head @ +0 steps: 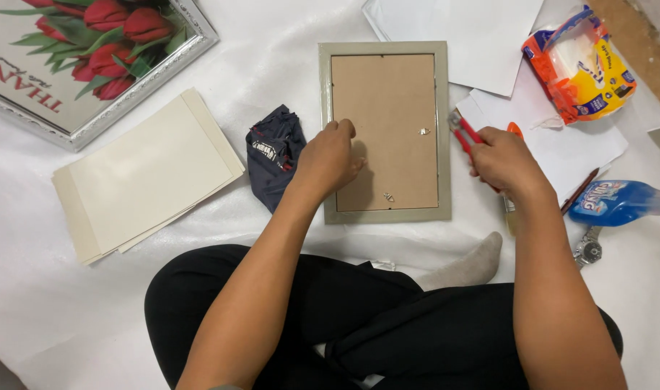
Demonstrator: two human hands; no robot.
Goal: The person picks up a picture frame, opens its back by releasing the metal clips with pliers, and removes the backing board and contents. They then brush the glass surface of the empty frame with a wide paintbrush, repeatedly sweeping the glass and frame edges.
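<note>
Frame: I see a small picture frame [385, 131] lying face down on the white floor sheet [286, 65], just ahead of my crossed legs, its brown backing board up and a pale grey-green border around it.
Left hand: my left hand [331, 157] rests on the backing board near the frame's left edge, fingers curled down onto it, holding nothing.
Right hand: my right hand [504, 160] has its grip closed around red-handled pliers [462, 133], whose tip touches the frame's right edge.
Handling: I judge the frame light and stiff, the thin board bendable, and any glass beneath fragile; the outer rails look the safest hold.
Nearby: a dark cloth [273, 153] lies just left; a blue spray bottle [618, 202] sits well right.
</note>
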